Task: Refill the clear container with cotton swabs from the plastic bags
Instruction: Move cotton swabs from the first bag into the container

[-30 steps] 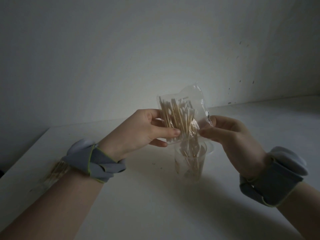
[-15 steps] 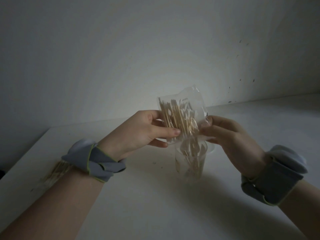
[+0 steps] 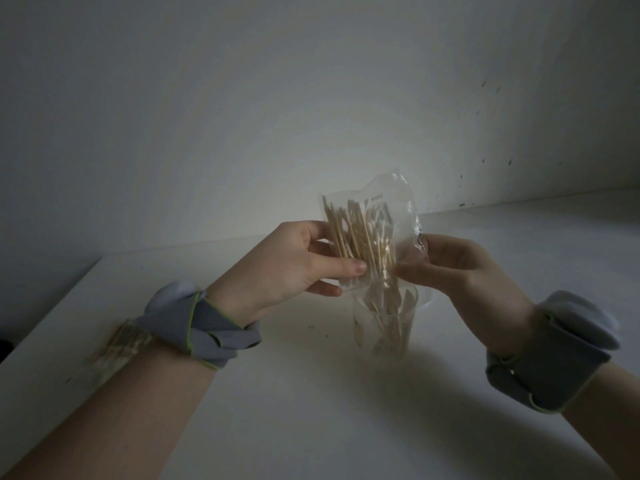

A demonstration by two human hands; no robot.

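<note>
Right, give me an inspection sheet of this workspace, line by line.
Surface: white table, dimly lit, with a few small dark specks near the container.
Job's things: plastic bag of cotton swabs held above the clear container, which stands upright with some swabs in it.
Clutter: another bundle of swabs on the table behind the left wrist; cannot tell whether it is bagged.
Hands: left hand grips the bag's left side, thumb in front; right hand pinches its lower right edge. Grey wristbands on both wrists.
Cables: nothing seen.
Surroundings: plain wall with scattered dark marks at right.
</note>
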